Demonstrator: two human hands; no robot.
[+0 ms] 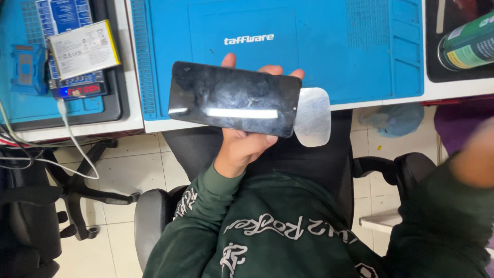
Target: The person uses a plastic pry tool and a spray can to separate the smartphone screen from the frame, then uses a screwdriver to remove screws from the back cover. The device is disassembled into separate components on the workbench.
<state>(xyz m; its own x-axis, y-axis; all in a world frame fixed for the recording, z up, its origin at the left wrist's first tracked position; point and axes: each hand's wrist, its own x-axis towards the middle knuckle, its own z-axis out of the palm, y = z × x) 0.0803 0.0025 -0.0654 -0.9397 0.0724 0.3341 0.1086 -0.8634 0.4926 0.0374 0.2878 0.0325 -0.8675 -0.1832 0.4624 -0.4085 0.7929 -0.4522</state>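
My left hand [241,146] grips a black smartphone [234,99] crosswise, its dark smudged screen facing up, with fingertips showing over its far edge. A thin, rounded metal pry sheet [314,117] sticks out from under the phone's right end. I hold the phone over my lap, in front of the desk edge. My right hand [476,154] is blurred at the right frame edge, away from the phone; whether it holds anything cannot be made out. Both arms wear dark green sleeves.
A blue repair mat [329,46] covers the white desk ahead. At the left a white phone battery [85,49] lies on a small device with a red display [80,91] and white cables. A green can [468,44] lies at the top right. Black chair armrests flank me.
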